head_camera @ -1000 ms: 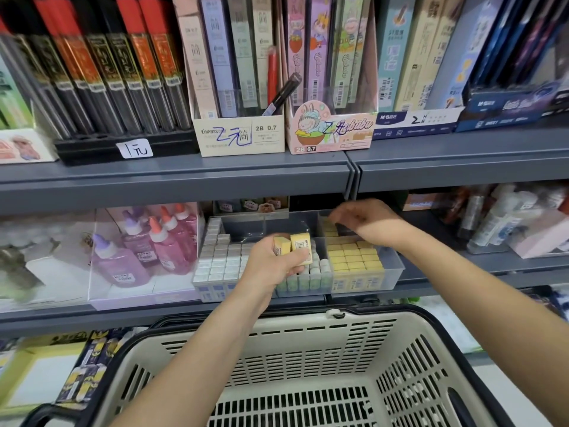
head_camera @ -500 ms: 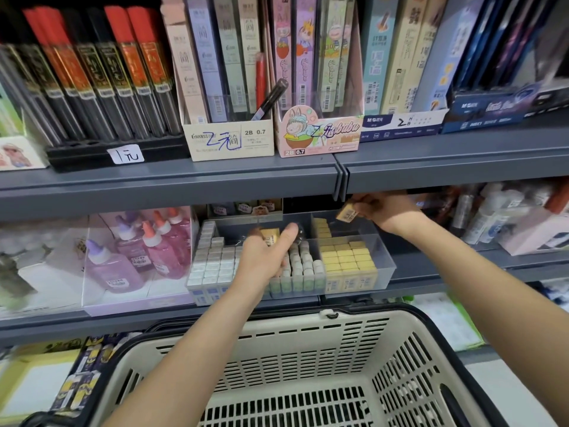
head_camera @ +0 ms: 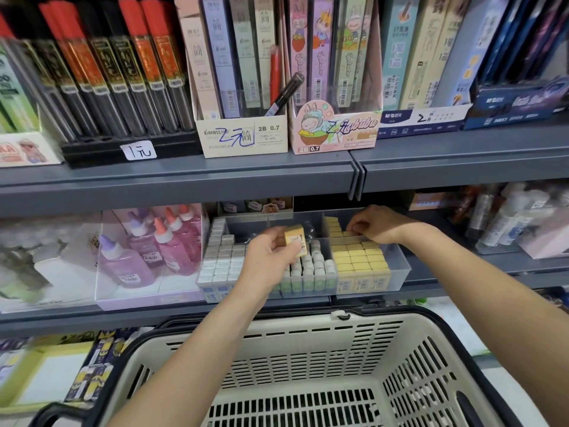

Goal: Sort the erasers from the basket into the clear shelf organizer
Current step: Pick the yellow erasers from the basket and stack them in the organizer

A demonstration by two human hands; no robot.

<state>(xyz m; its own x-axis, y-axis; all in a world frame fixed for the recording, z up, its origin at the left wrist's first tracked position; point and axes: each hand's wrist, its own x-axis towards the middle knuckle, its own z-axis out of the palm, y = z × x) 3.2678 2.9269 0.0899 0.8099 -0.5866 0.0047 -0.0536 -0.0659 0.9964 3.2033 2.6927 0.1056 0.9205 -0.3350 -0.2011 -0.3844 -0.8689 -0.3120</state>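
1. The basket sits nearest.
2. The left hand grips a yellow eraser, held upright over the clear organizer and its middle compartment; the matching yellow rows lie just right of it.
3. Farther, the right hand, fingers curled, is at those rows' far end; whether it pinches anything I cannot tell.

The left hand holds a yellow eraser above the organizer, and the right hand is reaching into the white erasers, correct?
Not quite. The head view shows the right hand at the yellow erasers in the organizer's right compartment, not at the white erasers. The left hand does hold a yellow eraser above the organizer.
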